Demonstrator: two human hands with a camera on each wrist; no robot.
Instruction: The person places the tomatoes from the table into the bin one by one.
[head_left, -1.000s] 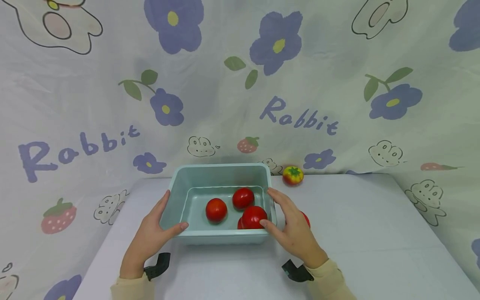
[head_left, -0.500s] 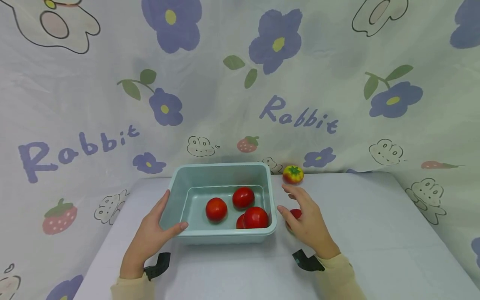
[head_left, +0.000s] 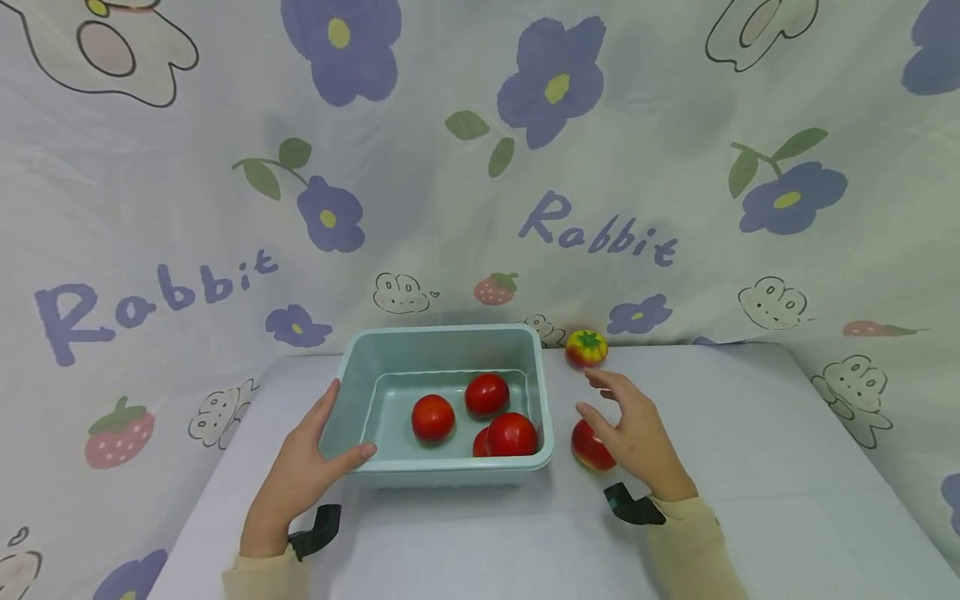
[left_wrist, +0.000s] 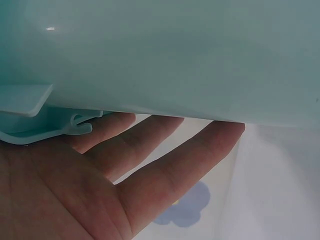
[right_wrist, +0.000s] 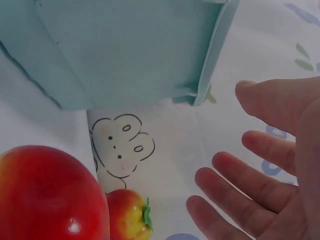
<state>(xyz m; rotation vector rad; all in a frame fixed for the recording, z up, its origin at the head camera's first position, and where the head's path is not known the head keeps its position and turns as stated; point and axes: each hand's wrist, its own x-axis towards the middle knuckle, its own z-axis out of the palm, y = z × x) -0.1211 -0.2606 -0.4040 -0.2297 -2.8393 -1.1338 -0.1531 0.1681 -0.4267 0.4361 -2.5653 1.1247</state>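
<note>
Bin (head_left: 442, 478), pale blue-green, upright on the white table (head_left: 757, 450), left of its middle. Left hand (head_left: 303, 471) at the bin's left end: thumb on the near rim, fingers along the outer left wall; grip spread, thumb and fingers apart, all touching. Left wrist view: fingers nearly straight. Right hand (head_left: 633, 435) right of the bin, clear of it; grip spread, thumb and fingers apart. Large fruit (head_left: 589, 446), red with some yellow, on the table between bin and right hand, partly hidden by the latter.

Inside the bin, red: centre tomato (head_left: 432, 418); far tomato (head_left: 487, 395), to its right; near tomato (head_left: 512, 434) at the near right, partly covering a low tomato (head_left: 480, 443). Small fruit (head_left: 587, 348), red-yellow, green-topped, at the table's far edge, before a printed cloth (head_left: 435, 192).
</note>
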